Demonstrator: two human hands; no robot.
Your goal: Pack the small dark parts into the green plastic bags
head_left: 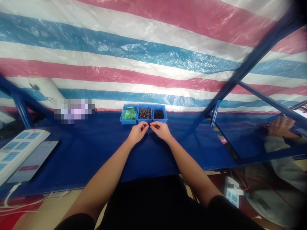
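My left hand (137,131) and my right hand (160,129) meet fingertip to fingertip over the blue table (100,153), just in front of three small blue bins. Both hands are pinched shut on something tiny that I cannot make out. The left bin (129,114) holds green pieces, the middle bin (145,113) holds small dark and tan parts, and the right bin (159,114) holds small black parts.
A white power strip (16,150) and a phone (35,159) lie at the table's left. A striped tarp (153,54) hangs behind. Blue frame bars (251,60) slant at the right, where another person's hand (280,127) rests on the neighbouring table.
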